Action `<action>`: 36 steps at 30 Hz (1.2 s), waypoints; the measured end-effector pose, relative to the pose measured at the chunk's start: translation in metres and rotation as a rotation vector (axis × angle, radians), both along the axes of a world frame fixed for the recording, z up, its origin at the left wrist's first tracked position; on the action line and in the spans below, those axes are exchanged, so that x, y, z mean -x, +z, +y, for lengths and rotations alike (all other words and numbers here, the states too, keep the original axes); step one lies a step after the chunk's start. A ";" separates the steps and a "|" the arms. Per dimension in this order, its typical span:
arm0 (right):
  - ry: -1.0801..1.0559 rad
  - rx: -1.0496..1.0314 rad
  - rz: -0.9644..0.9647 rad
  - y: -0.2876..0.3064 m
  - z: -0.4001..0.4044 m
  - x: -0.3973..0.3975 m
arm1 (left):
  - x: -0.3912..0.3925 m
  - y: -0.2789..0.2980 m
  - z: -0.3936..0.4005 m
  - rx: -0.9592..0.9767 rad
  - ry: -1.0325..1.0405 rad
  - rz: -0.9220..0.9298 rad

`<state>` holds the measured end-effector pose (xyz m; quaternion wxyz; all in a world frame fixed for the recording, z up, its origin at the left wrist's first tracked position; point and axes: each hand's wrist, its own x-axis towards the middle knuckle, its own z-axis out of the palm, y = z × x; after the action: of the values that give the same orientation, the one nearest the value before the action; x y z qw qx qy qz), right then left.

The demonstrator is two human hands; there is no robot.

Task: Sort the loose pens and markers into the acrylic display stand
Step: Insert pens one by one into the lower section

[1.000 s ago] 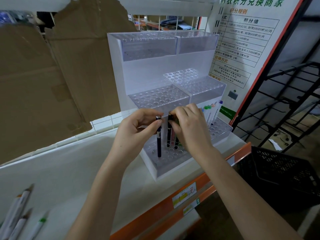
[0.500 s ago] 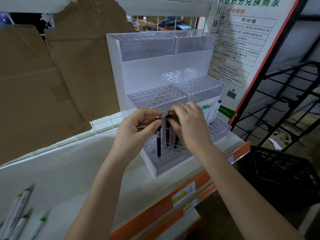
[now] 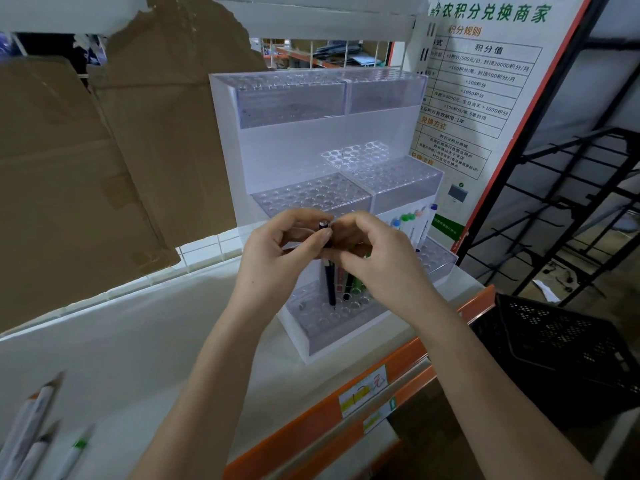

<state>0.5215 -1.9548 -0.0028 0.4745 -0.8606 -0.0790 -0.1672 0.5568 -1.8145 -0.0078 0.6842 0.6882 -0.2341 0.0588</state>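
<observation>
Left hand (image 3: pixel 277 258) pinching slim black silver-capped pen (image 3: pixel 329 268) over clear acrylic tiered stand (image 3: pixel 311 161); right hand (image 3: pixel 374 254) gripping upright pens (image 3: pixel 349 284).

You're in a shop's stock area: orange shelf edge with price labels (image 3: pixel 363 393), points-exchange poster (image 3: pixel 485 81), flattened cardboard (image 3: pixel 104 168), black crate (image 3: pixel 561 337).

We see a white shelf (image 3: pixel 145 341) with an orange front edge carrying the acrylic display stand (image 3: pixel 311 150), and well to the stand's left, near the front, several loose white markers (image 3: pixel 31 434) lie flat.
</observation>
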 end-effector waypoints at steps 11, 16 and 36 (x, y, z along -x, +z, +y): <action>-0.223 0.064 -0.101 -0.014 -0.018 -0.006 | 0.006 -0.033 0.005 -0.398 0.032 -0.050; -0.274 0.104 -0.214 -0.022 -0.018 -0.010 | 0.006 -0.050 0.005 -0.652 0.091 -0.123; -0.368 0.602 -0.470 -0.054 -0.015 -0.029 | -0.003 -0.062 0.000 -0.758 0.118 -0.143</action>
<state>0.5508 -1.9695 -0.0567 0.1335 -0.8991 -0.0753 -0.4101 0.5593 -1.8147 -0.0702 0.3587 0.8987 -0.2463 0.0554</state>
